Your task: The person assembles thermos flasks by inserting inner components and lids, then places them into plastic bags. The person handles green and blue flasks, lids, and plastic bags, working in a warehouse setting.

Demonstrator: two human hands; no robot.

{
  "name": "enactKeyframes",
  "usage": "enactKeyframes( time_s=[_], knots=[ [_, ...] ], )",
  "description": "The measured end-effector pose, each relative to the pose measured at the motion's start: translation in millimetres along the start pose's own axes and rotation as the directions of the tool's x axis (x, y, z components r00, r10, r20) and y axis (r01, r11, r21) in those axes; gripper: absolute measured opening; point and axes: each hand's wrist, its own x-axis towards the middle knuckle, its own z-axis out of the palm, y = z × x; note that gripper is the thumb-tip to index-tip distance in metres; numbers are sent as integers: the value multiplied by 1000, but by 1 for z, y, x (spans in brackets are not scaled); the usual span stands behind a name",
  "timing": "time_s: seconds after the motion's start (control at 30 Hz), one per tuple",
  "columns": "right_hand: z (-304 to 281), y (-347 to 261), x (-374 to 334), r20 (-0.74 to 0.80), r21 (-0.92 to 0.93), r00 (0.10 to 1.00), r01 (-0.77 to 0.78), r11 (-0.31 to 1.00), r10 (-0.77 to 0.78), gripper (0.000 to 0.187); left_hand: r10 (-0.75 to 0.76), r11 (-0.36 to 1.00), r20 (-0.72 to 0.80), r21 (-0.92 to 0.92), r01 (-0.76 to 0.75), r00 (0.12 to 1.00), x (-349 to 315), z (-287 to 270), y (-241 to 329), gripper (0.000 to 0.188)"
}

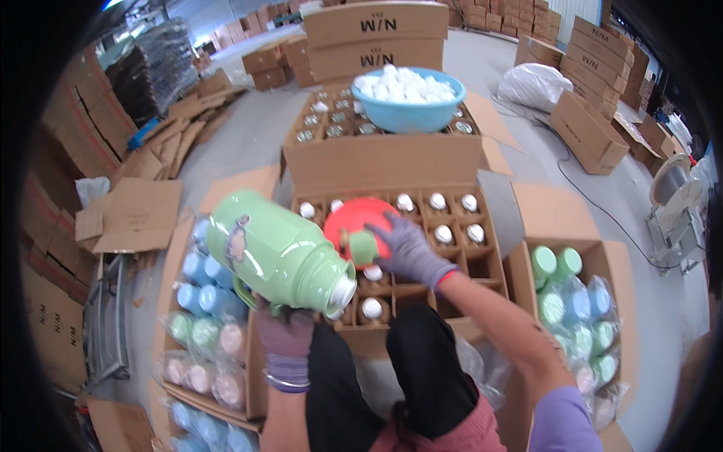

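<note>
A glossy light-green thermos flask [275, 248] lies tilted in the air, its white stopper [343, 292] pointing down to the right. My gloved left hand [286, 331] grips it from below, beside its green handle; most of the fingers are hidden. Over a red plastic dish [350, 215], my gloved right hand [414, 252] pinches a small green cup-shaped piece [364, 247] with a brownish end. The dish rests on a divided carton [493, 264] holding several white-stoppered flasks [437, 201].
Behind stands another carton with a light-blue basin [410, 113] full of white stoppers [403, 85]. Open cartons at left and right hold bagged blue, green and pink cups [576, 305]. Stacked boxes [376, 41], flattened cardboard [139, 215] and a metal machine [678, 207] surround the area.
</note>
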Motion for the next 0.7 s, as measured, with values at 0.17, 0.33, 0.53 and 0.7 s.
enactKeyframes(
  time_s=[0.17,0.33,0.53,0.7],
  knots=[
    [110,11,55,273,-304,962,107,947,-22,63,-347,439,113,-857,268,931,40,14,-52,49],
    [106,23,62,343,-4,919,-205,979,194,72,-453,414,57,-871,266,890,43,24,-44,46],
    [20,-42,-23,-195,893,874,-28,449,445,81,-549,103,136,-968,228,825,43,23,-33,42],
    [1,-100,-46,-327,816,859,46,577,393,73,-307,704,10,-670,234,952,27,62,-1,51]
  ],
)
